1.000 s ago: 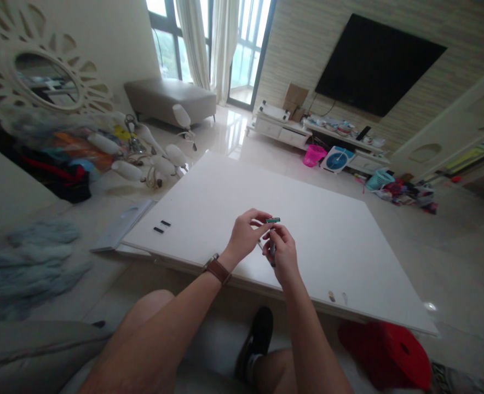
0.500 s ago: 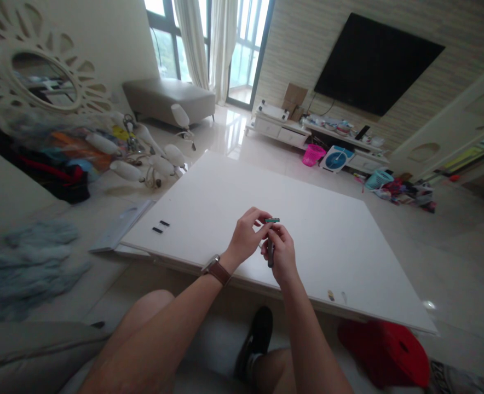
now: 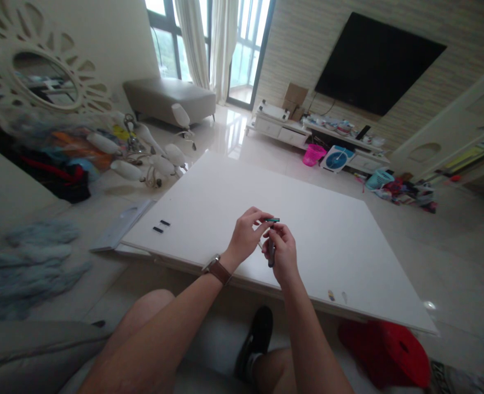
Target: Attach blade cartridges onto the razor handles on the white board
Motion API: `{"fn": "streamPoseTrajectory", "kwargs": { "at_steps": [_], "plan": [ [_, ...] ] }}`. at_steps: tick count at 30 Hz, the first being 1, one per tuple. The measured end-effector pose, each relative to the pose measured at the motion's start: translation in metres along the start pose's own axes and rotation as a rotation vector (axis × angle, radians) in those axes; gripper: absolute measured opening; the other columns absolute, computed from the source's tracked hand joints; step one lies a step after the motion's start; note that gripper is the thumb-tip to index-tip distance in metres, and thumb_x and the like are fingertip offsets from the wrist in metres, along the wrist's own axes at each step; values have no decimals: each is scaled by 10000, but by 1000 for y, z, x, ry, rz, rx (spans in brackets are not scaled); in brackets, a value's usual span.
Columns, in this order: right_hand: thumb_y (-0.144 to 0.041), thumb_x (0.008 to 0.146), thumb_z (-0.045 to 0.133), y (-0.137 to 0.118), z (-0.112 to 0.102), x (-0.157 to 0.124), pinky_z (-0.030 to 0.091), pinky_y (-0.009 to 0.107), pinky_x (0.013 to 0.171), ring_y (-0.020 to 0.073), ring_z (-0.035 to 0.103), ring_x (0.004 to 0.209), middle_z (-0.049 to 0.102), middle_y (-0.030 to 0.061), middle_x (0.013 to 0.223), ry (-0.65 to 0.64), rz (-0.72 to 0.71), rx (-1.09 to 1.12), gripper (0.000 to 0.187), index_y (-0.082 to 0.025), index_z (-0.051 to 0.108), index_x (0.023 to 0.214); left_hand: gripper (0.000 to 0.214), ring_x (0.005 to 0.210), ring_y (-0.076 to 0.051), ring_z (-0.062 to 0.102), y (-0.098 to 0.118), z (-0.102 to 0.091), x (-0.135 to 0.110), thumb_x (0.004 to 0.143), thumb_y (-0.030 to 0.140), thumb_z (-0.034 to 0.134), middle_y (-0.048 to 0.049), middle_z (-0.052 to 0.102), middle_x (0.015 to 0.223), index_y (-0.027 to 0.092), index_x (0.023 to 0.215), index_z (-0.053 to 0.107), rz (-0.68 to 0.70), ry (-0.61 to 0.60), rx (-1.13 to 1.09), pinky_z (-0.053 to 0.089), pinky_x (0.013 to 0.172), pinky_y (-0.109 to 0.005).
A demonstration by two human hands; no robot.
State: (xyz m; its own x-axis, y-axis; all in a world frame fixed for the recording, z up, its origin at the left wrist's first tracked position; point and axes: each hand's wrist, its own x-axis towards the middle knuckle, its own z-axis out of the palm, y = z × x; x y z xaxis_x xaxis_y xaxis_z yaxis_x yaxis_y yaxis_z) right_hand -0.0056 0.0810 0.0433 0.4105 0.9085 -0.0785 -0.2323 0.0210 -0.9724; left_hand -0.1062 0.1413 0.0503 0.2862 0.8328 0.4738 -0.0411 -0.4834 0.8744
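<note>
Over the white tabletop (image 3: 209,202), both hands meet on what looks like a razor. Its dark handle (image 3: 271,258) points down toward me, wrapped by the fingers of my right hand (image 3: 286,256). At the top end, my left hand (image 3: 244,236) pinches the razor head (image 3: 273,220), a short dark bar with a green strip. Fingers hide where head and handle meet. Two small black rectangular pieces (image 3: 161,226) lie on the left of the tabletop. Near its front edge on the right rest a small yellow-and-dark piece (image 3: 331,295) and a small clear piece (image 3: 344,297).
A red stool-like object (image 3: 402,355) stands by the table's front right corner. White lamp shades (image 3: 155,164) and bagged items crowd the floor at the left. A pink basket (image 3: 313,155) and a blue-and-white fan (image 3: 336,158) stand before the TV cabinet (image 3: 292,137).
The razor head has tilted slightly between my fingers. My right hand has shifted a little to the right; both hands keep their hold.
</note>
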Motion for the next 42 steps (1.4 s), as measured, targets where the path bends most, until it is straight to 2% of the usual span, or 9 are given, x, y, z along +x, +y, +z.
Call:
{"fn": "streamPoseTrajectory", "kwargs": {
  "at_steps": [15, 18, 20, 23, 26, 31, 36, 42],
  "plan": [
    [-363, 776, 684, 4, -4, 2, 353, 188, 346, 64, 524, 424, 560, -59, 792, 43, -56, -18, 301, -226, 498, 970, 164, 857, -142, 635, -1, 2, -1, 890, 227, 618, -51, 647, 974, 206, 1008, 729, -37, -19, -34, 513, 722, -251],
    [-350, 787, 689, 5, -5, 2, 415, 200, 393, 72, 562, 459, 545, -69, 814, 75, -119, -45, 308, -238, 487, 992, 205, 901, -162, 652, -5, 3, 0, 886, 263, 615, -71, 681, 1052, 209, 1053, 720, -134, 1, -122, 515, 737, -264],
    [-343, 791, 694, 5, -5, 2, 407, 196, 394, 78, 579, 477, 543, -70, 830, 99, -160, -90, 322, -247, 474, 1007, 224, 912, -185, 663, -9, 4, 2, 878, 291, 609, -89, 703, 1063, 192, 1046, 720, -261, 28, -254, 519, 735, -286],
    [-339, 812, 684, 3, -4, 2, 421, 205, 418, 85, 583, 505, 548, -59, 828, 111, -216, -226, 290, -239, 485, 998, 232, 922, -213, 671, -14, 4, 5, 850, 328, 619, -115, 721, 1052, 164, 966, 736, -464, 83, -512, 521, 724, -305],
    [-387, 884, 608, 0, -2, 0, 481, 240, 512, 97, 572, 554, 565, -38, 795, 62, -234, -340, 204, -215, 532, 961, 241, 946, -226, 672, -16, 3, 6, 813, 351, 652, -128, 732, 1034, 146, 895, 749, -554, 122, -692, 521, 777, -325],
    [-460, 967, 472, 1, -1, -3, 401, 234, 505, 96, 507, 542, 573, -16, 696, -27, -193, -347, 320, -186, 583, 845, 246, 872, -221, 689, -12, 5, 4, 780, 321, 665, -149, 749, 969, 108, 864, 756, -594, 147, -835, 521, 834, -354],
    [-479, 952, 509, 4, -3, -3, 336, 222, 456, 86, 453, 504, 528, -31, 629, -54, -157, -224, 354, -187, 540, 755, 197, 784, -189, 687, -10, 8, 2, 769, 261, 683, -140, 752, 886, 88, 835, 751, -627, 129, -881, 521, 786, -313],
    [-474, 914, 556, 9, -3, 4, 282, 206, 392, 78, 401, 435, 450, -65, 562, -41, -71, -132, 305, -200, 537, 780, 176, 832, -214, 704, -7, 7, 3, 828, 206, 608, -160, 748, 974, 85, 860, 732, -688, 178, -972, 542, 812, -347]
  ]
}}
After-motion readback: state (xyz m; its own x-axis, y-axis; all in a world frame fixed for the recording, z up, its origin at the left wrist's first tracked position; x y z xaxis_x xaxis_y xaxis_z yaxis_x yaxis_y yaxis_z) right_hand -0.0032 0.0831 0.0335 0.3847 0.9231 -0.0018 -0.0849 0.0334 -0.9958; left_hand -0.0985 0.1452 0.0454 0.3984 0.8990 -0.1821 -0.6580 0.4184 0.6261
